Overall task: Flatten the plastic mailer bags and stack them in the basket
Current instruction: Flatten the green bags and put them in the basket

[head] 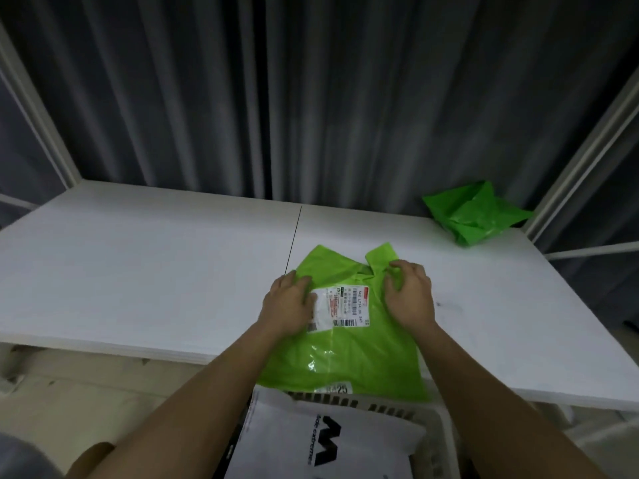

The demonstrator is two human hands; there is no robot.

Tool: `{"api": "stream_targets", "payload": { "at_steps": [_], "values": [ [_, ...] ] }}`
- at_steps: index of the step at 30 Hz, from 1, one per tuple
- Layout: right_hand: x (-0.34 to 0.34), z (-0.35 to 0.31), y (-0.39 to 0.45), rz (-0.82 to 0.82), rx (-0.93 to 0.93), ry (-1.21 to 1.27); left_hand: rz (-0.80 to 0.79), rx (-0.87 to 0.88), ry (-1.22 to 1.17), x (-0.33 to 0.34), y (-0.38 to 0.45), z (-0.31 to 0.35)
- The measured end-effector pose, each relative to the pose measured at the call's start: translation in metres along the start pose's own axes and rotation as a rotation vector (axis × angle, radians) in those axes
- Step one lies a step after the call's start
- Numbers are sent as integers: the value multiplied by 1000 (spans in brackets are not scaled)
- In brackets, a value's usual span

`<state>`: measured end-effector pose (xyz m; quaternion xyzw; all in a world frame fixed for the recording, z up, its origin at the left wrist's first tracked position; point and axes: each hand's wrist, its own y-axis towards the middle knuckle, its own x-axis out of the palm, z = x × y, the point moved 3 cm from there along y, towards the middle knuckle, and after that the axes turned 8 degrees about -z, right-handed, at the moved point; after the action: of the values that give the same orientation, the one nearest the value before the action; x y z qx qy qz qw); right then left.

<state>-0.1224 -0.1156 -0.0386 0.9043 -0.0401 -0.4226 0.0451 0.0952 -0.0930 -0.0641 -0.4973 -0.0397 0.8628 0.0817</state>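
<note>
A green plastic mailer bag [349,357] with a white shipping label lies on the white table [138,264], its near end hanging over the front edge. My left hand [288,304] presses flat on the bag's left side, partly covering the label. My right hand [409,293] rests on the bag's upper right, fingers curled and pinching the plastic near a torn flap. Below the table edge stands a white basket [446,430] holding a white mailer bag [325,444] with black lettering. A second green mailer bag [473,212] lies crumpled at the table's far right corner.
Dark grey curtains hang behind the table. White frame posts [584,160] rise at the left and right back corners. A dark seam [294,236] runs across the tabletop. The floor shows at lower left.
</note>
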Motion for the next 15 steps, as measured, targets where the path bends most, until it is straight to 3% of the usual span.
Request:
{"api": "stream_targets", "payload": {
  "at_steps": [10,15],
  "values": [
    [23,15,107,-136,201,-6,-120,-173,-152,-18,131,2],
    [29,35,136,-59,173,202,-153,-243,-266,-19,167,10]
  ]
}}
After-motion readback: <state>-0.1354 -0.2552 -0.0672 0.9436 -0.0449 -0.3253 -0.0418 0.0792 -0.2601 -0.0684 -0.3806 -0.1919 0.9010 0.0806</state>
